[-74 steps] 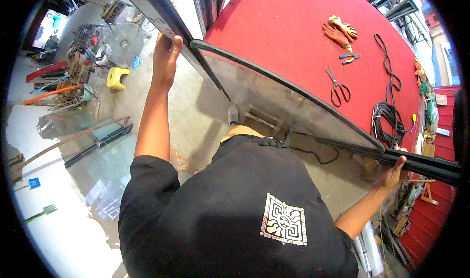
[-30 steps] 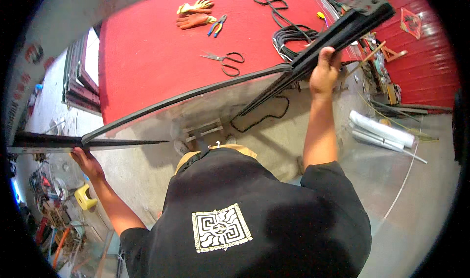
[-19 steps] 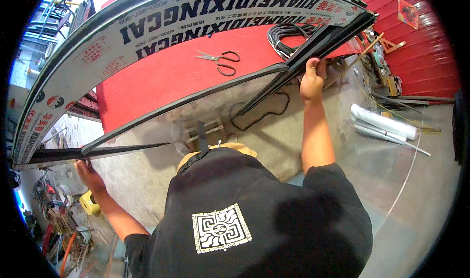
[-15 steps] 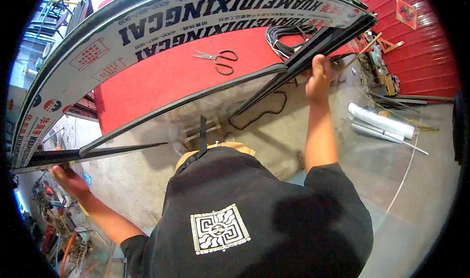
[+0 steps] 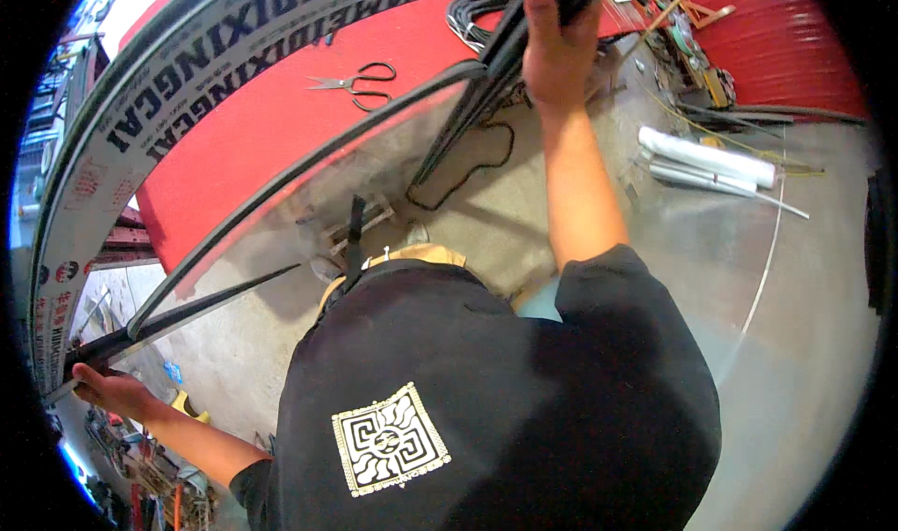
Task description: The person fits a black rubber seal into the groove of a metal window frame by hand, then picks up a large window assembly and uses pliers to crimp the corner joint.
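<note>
A large dark-edged metal frame [image 5: 70, 236], its profiles covered in pale printed film, spans the upper left. Inside it the surface looks see-through; whether glass or mesh is too unclear to tell. My left hand [image 5: 114, 392] grips the frame's near left corner, fingers partly hidden under it. High on the other side, my right hand [image 5: 558, 58] closes round the dark right-hand profile [image 5: 468, 110], thumb upright. Dark-handled scissors [image 5: 360, 87] lie beyond the frame on a red-covered table [image 5: 271, 82], touched by neither hand.
A coil of black cord [image 5: 472, 18] rests on the table's far part. To the right, white rolls [image 5: 706, 155] and a thin rod lie on the floor. Tools and scrap [image 5: 150, 465] crowd the lower left. A red ribbed wall [image 5: 776, 49] stands at far right.
The frame has turned counter-clockwise and shifted. My right hand has moved left and farther away; my left hand has come nearer and a little left. Both keep their grip.
</note>
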A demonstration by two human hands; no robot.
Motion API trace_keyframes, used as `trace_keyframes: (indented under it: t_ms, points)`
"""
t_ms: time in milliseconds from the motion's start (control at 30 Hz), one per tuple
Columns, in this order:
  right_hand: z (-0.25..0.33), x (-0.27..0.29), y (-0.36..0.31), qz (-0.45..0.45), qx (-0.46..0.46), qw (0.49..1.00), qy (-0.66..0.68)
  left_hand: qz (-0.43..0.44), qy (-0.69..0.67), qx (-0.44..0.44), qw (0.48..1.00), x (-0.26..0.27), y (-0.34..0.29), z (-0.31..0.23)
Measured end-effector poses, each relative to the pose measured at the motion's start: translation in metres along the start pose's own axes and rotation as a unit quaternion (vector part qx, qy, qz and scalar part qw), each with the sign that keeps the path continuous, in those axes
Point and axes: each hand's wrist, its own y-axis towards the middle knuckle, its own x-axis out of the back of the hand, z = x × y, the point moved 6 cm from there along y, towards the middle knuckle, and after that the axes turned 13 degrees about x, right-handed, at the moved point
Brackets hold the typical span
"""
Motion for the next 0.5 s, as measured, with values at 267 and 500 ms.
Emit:
trace_keyframes:
  t_ms: [267,500]
  points:
    - [-0.09,-0.001,-0.05,0.016,-0.011,0.986,-0.164,0.083,-0.064,-0.032,0.994,-0.04,-0.011,0.056]
    - [-0.073,-0.023,-0.053,0.007,0.02,0.995,0.097,0.137,-0.059,-0.022,0.989,-0.042,-0.007,0.094]
